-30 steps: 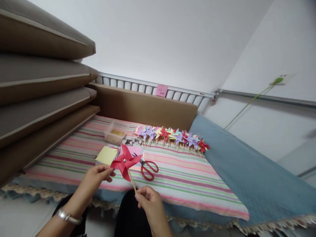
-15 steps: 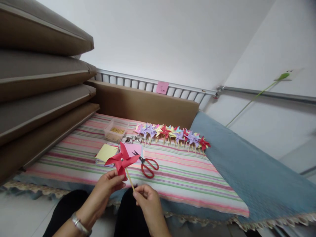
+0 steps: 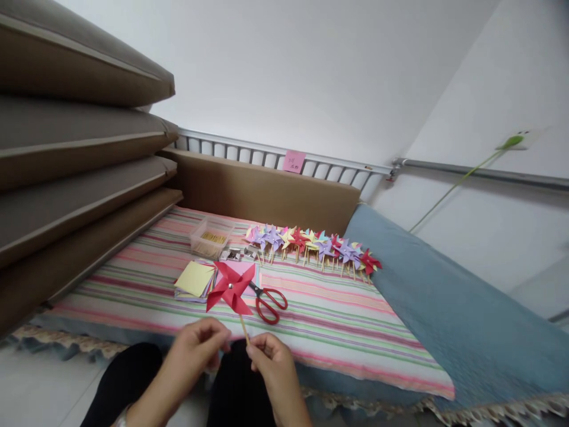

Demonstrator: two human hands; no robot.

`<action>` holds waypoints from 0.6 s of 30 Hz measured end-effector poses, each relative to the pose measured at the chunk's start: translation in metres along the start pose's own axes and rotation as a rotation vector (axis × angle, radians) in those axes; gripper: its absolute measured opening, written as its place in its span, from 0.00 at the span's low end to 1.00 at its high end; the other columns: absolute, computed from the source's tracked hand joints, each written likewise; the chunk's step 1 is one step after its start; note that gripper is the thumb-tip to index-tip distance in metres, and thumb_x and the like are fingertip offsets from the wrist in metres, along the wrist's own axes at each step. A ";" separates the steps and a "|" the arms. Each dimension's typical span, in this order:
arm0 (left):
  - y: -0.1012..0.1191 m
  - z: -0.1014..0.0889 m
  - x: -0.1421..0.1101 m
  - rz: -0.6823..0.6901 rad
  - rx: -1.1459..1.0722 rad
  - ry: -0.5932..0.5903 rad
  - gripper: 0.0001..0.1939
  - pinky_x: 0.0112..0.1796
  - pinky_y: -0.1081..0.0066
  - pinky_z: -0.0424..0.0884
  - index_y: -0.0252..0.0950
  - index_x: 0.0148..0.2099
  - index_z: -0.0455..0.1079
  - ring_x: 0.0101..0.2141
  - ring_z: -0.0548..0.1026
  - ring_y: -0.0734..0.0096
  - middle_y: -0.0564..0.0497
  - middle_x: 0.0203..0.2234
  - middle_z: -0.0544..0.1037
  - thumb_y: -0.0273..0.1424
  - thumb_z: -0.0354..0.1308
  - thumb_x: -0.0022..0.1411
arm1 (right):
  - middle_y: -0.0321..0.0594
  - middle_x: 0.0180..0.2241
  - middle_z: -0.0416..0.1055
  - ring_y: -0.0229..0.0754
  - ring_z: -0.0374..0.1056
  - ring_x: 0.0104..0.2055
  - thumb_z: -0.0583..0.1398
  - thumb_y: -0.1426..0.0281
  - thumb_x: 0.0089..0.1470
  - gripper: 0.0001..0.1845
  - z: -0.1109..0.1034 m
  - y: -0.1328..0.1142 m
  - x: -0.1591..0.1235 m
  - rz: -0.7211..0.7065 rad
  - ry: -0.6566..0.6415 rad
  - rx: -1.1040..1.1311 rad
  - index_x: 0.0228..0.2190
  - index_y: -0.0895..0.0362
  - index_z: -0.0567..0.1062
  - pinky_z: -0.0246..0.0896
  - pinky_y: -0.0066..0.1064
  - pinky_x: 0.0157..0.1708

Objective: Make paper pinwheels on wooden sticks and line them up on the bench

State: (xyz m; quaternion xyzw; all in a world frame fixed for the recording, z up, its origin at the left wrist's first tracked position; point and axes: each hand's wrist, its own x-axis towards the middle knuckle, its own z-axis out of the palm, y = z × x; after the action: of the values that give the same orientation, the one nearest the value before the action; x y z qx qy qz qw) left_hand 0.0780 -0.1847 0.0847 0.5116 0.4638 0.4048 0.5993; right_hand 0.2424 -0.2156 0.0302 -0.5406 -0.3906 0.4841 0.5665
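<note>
A red paper pinwheel [image 3: 231,288] on a thin wooden stick stands upright over the near edge of the striped cloth. My right hand [image 3: 272,362] pinches the bottom of the stick. My left hand [image 3: 198,347] is curled just left of the stick, its fingertips close to it; I cannot make out whether they touch it. Red-handled scissors [image 3: 268,302] lie on the cloth just behind the pinwheel. Stacks of yellow and pink paper squares [image 3: 195,279] lie to the left of the scissors.
A row of several finished pinwheels [image 3: 311,243] lies along the back of the striped cloth [image 3: 338,326]. A clear plastic box [image 3: 208,237] of sticks sits at back left. Brown cushions [image 3: 80,160] are stacked on the left, a blue blanket [image 3: 444,320] on the right.
My left hand left the pinwheel's blades and dropped to the stick beside my right hand. The pinwheel has turned and now stands more upright.
</note>
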 end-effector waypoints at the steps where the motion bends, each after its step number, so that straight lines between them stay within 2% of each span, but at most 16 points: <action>1: -0.003 -0.011 0.004 0.110 0.062 0.168 0.17 0.21 0.75 0.62 0.34 0.29 0.71 0.19 0.68 0.75 0.51 0.21 0.75 0.44 0.65 0.47 | 0.32 0.18 0.66 0.33 0.58 0.19 0.67 0.64 0.39 0.11 -0.001 0.000 0.000 0.000 0.013 0.000 0.22 0.58 0.74 0.54 0.25 0.21; 2: -0.006 -0.022 0.009 0.193 0.124 0.305 0.18 0.24 0.74 0.65 0.35 0.33 0.72 0.23 0.70 0.72 0.50 0.25 0.77 0.44 0.64 0.47 | 0.32 0.18 0.66 0.33 0.58 0.19 0.66 0.65 0.39 0.10 -0.001 -0.001 0.000 0.003 0.018 0.001 0.22 0.58 0.73 0.54 0.25 0.21; 3: -0.008 -0.032 0.013 0.243 0.195 0.387 0.20 0.25 0.73 0.65 0.35 0.38 0.72 0.24 0.71 0.70 0.50 0.28 0.77 0.44 0.63 0.48 | 0.32 0.18 0.66 0.33 0.58 0.19 0.66 0.66 0.39 0.09 0.000 -0.002 -0.001 0.006 0.017 0.000 0.22 0.58 0.73 0.54 0.25 0.21; 5: -0.012 -0.046 0.022 0.241 0.308 0.408 0.24 0.25 0.71 0.65 0.35 0.42 0.72 0.23 0.69 0.70 0.50 0.28 0.77 0.45 0.64 0.46 | 0.32 0.18 0.66 0.33 0.58 0.18 0.65 0.66 0.39 0.09 0.003 -0.003 -0.002 0.019 0.000 -0.005 0.21 0.59 0.73 0.54 0.25 0.21; 8: -0.011 -0.048 0.028 0.170 0.269 0.295 0.19 0.26 0.71 0.66 0.34 0.33 0.74 0.23 0.70 0.69 0.50 0.24 0.77 0.46 0.62 0.46 | 0.32 0.17 0.66 0.33 0.58 0.18 0.65 0.66 0.39 0.08 0.007 -0.005 -0.003 0.025 -0.034 -0.011 0.21 0.59 0.73 0.54 0.25 0.21; 12: -0.009 -0.024 0.029 0.047 0.110 0.199 0.19 0.22 0.75 0.60 0.34 0.21 0.70 0.17 0.65 0.75 0.55 0.12 0.69 0.45 0.64 0.44 | 0.33 0.19 0.67 0.33 0.58 0.19 0.64 0.68 0.41 0.07 0.008 -0.005 -0.002 0.006 -0.032 -0.008 0.22 0.59 0.73 0.54 0.25 0.22; 15: -0.021 -0.003 0.030 -0.084 -0.036 -0.012 0.20 0.20 0.76 0.59 0.33 0.22 0.70 0.14 0.64 0.78 0.55 0.10 0.69 0.47 0.66 0.43 | 0.32 0.18 0.66 0.33 0.58 0.19 0.63 0.69 0.41 0.06 0.004 -0.002 0.001 -0.002 -0.019 -0.019 0.22 0.59 0.73 0.54 0.24 0.21; 17: -0.038 0.005 0.030 -0.183 -0.116 -0.146 0.25 0.17 0.75 0.58 0.34 0.26 0.71 0.13 0.66 0.77 0.52 0.15 0.74 0.51 0.69 0.37 | 0.32 0.18 0.66 0.33 0.59 0.19 0.63 0.69 0.42 0.05 -0.002 0.004 0.007 -0.017 -0.031 -0.038 0.22 0.59 0.72 0.54 0.24 0.21; 18: -0.046 0.005 0.030 -0.207 -0.130 -0.194 0.28 0.16 0.75 0.59 0.35 0.31 0.72 0.13 0.67 0.76 0.51 0.19 0.76 0.52 0.69 0.35 | 0.32 0.17 0.66 0.33 0.59 0.19 0.62 0.69 0.42 0.05 -0.007 0.008 0.013 -0.024 -0.030 -0.049 0.22 0.59 0.72 0.54 0.24 0.21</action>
State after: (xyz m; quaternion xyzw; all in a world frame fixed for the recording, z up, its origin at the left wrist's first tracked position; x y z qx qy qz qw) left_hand 0.0908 -0.1638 0.0351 0.4577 0.4269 0.3188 0.7117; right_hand 0.2510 -0.2050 0.0207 -0.5423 -0.4172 0.4755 0.5529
